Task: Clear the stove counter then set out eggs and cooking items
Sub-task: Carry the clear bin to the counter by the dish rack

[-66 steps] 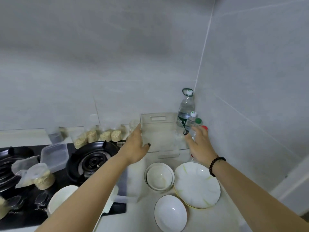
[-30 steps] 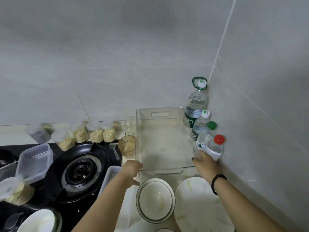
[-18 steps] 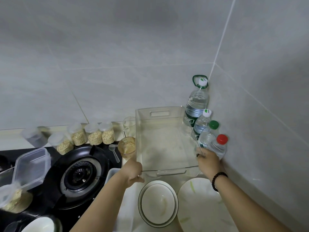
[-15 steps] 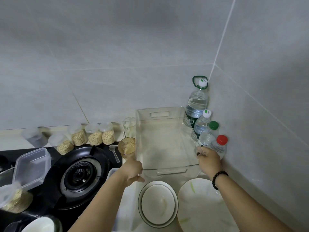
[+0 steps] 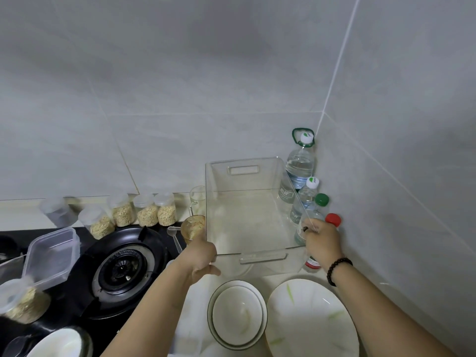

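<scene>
Clear glossy plastic bin (image 5: pixel 247 202); smooth glazed ceramic bowl (image 5: pixel 238 315) and plate (image 5: pixel 311 318); matt black metal burner (image 5: pixel 121 266); transparent plastic bottles (image 5: pixel 300 163); smooth grey wall tiles (image 5: pixel 180 73).

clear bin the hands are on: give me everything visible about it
The clear bin is a rectangular, open-topped box of transparent, rigid-looking plastic, with a slot handle cut into its far wall and another on the near wall. It looks empty; the counter shows through it. It sits upright near the corner of the tiled walls, bottles to its right, a glass cup of grain at its left. The left hand grips its near left corner, the right hand grips the right rim. Whether it rests on the counter cannot be told.
</scene>
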